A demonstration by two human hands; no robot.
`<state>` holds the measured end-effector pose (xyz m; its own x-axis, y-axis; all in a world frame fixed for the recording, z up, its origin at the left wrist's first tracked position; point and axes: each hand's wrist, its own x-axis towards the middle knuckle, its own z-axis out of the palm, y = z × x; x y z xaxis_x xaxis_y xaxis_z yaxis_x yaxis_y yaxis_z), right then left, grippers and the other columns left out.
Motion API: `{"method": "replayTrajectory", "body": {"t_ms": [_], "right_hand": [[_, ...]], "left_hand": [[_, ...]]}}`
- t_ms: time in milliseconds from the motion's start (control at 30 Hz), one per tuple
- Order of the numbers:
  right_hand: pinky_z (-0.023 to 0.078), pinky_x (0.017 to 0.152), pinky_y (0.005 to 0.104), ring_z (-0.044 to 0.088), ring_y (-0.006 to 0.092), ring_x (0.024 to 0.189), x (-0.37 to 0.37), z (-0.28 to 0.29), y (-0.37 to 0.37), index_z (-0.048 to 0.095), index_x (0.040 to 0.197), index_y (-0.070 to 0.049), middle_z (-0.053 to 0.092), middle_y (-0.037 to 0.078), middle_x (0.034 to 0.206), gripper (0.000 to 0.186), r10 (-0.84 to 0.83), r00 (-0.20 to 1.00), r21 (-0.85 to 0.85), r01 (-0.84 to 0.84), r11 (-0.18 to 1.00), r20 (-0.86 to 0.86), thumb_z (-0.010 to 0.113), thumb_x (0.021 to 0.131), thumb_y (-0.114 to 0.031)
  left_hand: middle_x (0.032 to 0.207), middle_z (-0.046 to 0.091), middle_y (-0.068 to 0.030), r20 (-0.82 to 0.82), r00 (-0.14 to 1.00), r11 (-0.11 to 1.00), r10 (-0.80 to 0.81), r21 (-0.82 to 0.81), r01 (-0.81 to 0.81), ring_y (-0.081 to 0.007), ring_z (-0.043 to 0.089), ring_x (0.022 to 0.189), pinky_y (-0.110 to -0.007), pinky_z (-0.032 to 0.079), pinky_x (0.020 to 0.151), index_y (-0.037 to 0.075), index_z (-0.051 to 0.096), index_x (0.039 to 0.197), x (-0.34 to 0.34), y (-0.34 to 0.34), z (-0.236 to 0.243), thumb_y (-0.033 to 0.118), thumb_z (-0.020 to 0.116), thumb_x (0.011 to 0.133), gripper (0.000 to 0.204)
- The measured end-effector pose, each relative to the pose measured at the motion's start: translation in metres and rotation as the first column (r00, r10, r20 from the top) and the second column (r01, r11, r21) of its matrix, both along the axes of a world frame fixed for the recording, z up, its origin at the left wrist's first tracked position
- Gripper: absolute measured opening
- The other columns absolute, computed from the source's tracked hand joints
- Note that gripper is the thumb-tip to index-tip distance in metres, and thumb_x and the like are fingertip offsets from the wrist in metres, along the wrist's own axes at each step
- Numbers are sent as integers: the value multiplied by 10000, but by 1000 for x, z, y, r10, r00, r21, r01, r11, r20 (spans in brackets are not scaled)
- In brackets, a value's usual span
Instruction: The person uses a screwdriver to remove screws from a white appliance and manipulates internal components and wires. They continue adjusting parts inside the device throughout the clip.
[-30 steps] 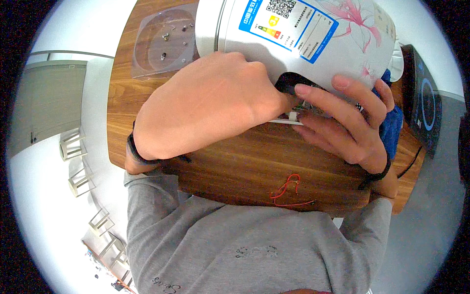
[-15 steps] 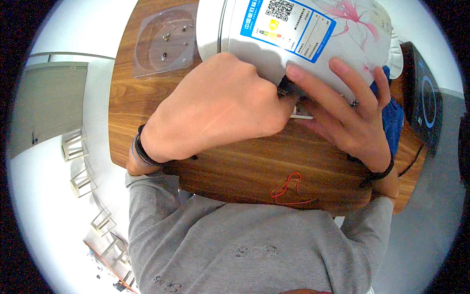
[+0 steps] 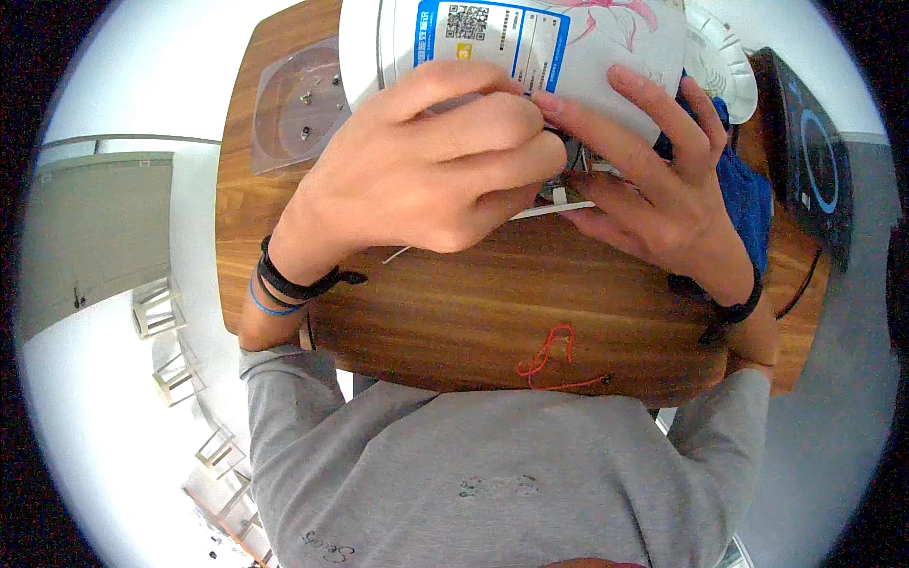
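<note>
A white rice cooker (image 3: 597, 62) with a pink flower print and a blue-edged label (image 3: 540, 47) lies tipped on the table. Wires and small inner parts (image 3: 578, 156) show at its near side, above a white edge strip (image 3: 540, 212). My left hand (image 3: 445, 156) is at this opening with fingers curled together; whatever they pinch is hidden. My right hand (image 3: 663, 180) grips the cooker's near right part, its fingers spread over the body and its thumb low by the white strip. The right index fingertip comes close to the left fingers.
A clear plastic tray (image 3: 270, 128) with several screws stands left of the cooker. Blue cloth (image 3: 743, 204), a white frilled plate (image 3: 724, 66) and a black induction cooktop (image 3: 805, 151) are on the right. A red cord (image 3: 544, 360) lies near the table's front edge.
The rice cooker has shifted left. My left hand has turned, so its curled fingers now show, and more of the opening with its wires is visible. My right hand stays on the cooker.
</note>
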<state>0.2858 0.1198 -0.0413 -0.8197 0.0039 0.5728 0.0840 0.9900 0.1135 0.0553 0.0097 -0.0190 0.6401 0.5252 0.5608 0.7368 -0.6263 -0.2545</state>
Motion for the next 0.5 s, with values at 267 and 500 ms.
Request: {"method": "replayTrajectory", "body": {"t_ms": [267, 500], "right_hand": [[276, 1129, 492, 456, 274, 1350, 5, -16, 2, 707, 877, -193, 613, -49, 1365, 221, 45, 999, 2, -45, 999, -14, 705, 783, -393], [313, 1100, 514, 484, 279, 1333, 20, -16, 2, 713, 982, -180, 632, -43, 1340, 310, 70, 997, -31, -69, 997, 13, 728, 739, -372]], "left_hand": [[1018, 675, 112, -309, 951, 997, -5, -75, -19, -115, 567, 927, -291, 446, 799, 169, 769, 926, 10, -3, 2, 247, 655, 582, 371], [1001, 708, 103, -250, 968, 994, 16, -98, -42, -109, 557, 862, -283, 431, 706, 166, 782, 954, 29, -1, -6, 242, 654, 600, 384]]}}
